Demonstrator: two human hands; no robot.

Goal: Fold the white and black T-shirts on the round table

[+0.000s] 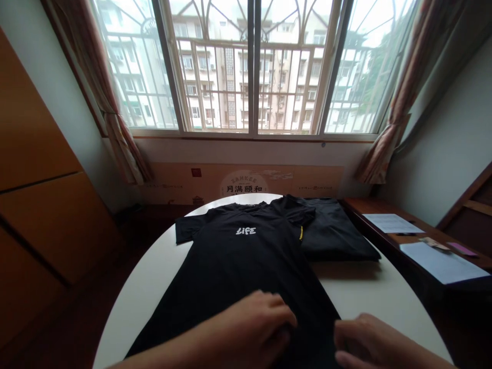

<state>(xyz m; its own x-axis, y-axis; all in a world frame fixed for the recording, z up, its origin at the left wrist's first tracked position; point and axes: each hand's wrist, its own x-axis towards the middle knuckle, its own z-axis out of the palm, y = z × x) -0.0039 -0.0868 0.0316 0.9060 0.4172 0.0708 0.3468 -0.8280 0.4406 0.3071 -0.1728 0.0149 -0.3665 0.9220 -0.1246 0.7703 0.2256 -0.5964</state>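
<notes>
A black T-shirt with white lettering on its chest lies spread on a round white table, its collar at the far edge. Over the lower part of the shirt, my left hand is closed with its fingers curled; its fingertips are hidden and slightly blurred. At the shirt's right edge, my right hand has its fingers bent and its fingertips against the black cloth, seemingly pinching it. The shirt's near end runs out of view below.
A folded stack of dark clothing lies at the table's back right, touching the shirt's sleeve. On the right stands a wooden desk with papers. A barred window is behind the table, and a wooden cabinet stands at left.
</notes>
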